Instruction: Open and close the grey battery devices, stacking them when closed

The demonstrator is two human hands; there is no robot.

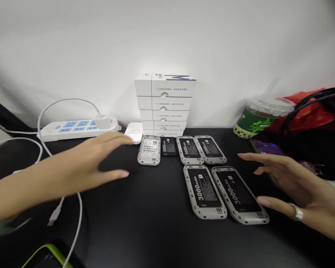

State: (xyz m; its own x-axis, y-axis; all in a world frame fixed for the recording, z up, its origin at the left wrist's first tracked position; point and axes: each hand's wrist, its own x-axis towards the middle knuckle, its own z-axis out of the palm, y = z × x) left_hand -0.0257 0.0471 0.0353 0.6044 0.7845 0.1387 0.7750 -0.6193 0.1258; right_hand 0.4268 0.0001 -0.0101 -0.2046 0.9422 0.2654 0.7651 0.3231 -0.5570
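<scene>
My left hand (100, 158) reaches in from the left over the black table, fingers stretched out and empty, its tips close to a white cover piece (134, 132) and a grey device with its battery bay bare (149, 149). A loose black battery (169, 146) lies beside that device. Two devices with 3000mAh batteries (190, 149) (210, 149) lie further right. Two more, larger in view (204, 191) (238, 195), lie nearer. My right hand (293, 186), wearing a ring, hovers open just right of the nearest device, holding nothing.
A stack of white boxes (166, 104) stands against the wall. A white power strip (78, 128) with a plugged charger and white cable (72, 208) lies at left. A green drink cup (258, 118), a red bag (307, 111) and a phone (268, 147) crowd the right.
</scene>
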